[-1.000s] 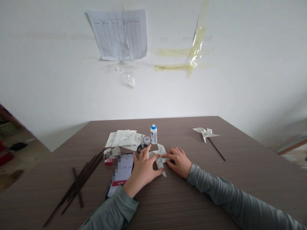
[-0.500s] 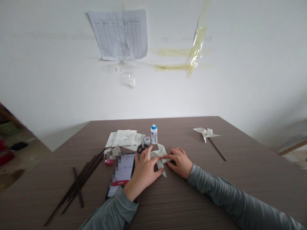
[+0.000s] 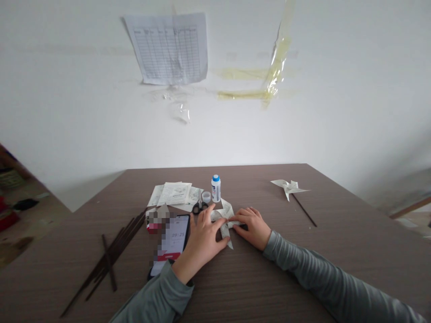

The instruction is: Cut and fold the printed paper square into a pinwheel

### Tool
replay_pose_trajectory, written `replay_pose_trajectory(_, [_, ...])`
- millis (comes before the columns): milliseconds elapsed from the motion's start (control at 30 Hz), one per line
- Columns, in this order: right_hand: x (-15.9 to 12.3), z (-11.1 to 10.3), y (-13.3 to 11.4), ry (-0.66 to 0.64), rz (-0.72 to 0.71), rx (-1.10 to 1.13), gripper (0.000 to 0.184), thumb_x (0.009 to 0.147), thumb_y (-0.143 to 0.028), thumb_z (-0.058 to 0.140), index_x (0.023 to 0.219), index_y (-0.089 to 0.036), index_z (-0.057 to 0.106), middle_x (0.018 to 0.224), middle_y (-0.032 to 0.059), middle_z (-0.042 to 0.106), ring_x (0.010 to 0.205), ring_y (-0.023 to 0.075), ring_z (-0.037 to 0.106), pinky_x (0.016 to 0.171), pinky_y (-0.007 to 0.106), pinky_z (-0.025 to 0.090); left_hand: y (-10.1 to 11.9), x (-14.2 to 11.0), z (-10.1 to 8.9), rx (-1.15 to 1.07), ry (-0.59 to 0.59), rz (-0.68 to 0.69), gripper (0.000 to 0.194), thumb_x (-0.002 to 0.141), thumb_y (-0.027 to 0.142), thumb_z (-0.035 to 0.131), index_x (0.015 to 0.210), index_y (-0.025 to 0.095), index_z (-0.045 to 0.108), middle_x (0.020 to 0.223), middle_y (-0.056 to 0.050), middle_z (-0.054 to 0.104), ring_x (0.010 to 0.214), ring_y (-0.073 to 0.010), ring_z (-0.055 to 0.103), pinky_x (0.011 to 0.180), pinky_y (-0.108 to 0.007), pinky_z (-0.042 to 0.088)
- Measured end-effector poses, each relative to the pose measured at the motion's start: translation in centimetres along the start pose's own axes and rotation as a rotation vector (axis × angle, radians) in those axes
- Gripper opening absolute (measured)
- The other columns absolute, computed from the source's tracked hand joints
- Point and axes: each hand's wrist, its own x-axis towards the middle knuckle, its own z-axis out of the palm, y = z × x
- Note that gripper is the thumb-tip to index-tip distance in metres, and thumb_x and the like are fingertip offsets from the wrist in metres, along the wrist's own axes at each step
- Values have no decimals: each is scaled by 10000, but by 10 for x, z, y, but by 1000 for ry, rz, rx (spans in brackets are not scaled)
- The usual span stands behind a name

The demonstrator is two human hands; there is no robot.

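A printed paper pinwheel (image 3: pixel 226 229) lies on the table between my hands, its folded blades spread around the middle. My left hand (image 3: pixel 207 233) holds it from the left, index fingertip pressed at the centre and thumb by the lower blade; its other fingers are raised and apart. From the right, my right hand (image 3: pixel 251 226) grips it with the index finger at the centre and the thumb just below. The fingers partly cover the left and right blades. Behind the hands stand a blue-capped white bottle (image 3: pixel 216 188), a small clear tub (image 3: pixel 206 196) and black-handled scissors (image 3: pixel 198 207).
A phone (image 3: pixel 175 237) lies beside my left forearm, next to a small red-and-white box (image 3: pixel 156 217). Dark sticks (image 3: pixel 116 251) are heaped at the left. Paper sheets (image 3: pixel 173 193) lie behind. A pinwheel on a stick (image 3: pixel 291 187) rests at the right, and a wall rises behind the table (image 3: pixel 269 282).
Both hands stay almost still on the paper pinwheel, with only a tiny shift of the fingers at its centre. Everything else lies where it was.
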Motion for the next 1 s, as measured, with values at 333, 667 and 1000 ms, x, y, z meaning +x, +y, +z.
replay_pose_trajectory(333, [-2,5,6,68,-48,-26,304,1139,-258,841,1348,-386,1022,1255,98,941,1252,382,892,1386,703,627,0,0,-4,4,-27,-3,459,1018,321,1065,1471,357,1001,1983,-207,648,1804,-598,630,1468,-1019,424])
replay_pose_trajectory(667, [-1,-2,-3,-10,-33,-105,356,1163,-273,837,1432,-411,1024,1313,108,926,1319,395,853,1403,726,607,11,-1,-13,82,-66,-21,455,1078,296,1021,1525,376,993,1997,-181,655,1818,-587,624,1481,-1006,423])
replay_pose_trajectory(1000, [-1,-1,2,0,-36,-84,333,1182,-301,824,1414,-405,1040,1297,107,928,1282,379,879,1416,738,614,4,0,-6,29,2,-2,470,1000,304,1073,1463,339,999,1952,-221,685,1780,-594,666,1455,-1007,458])
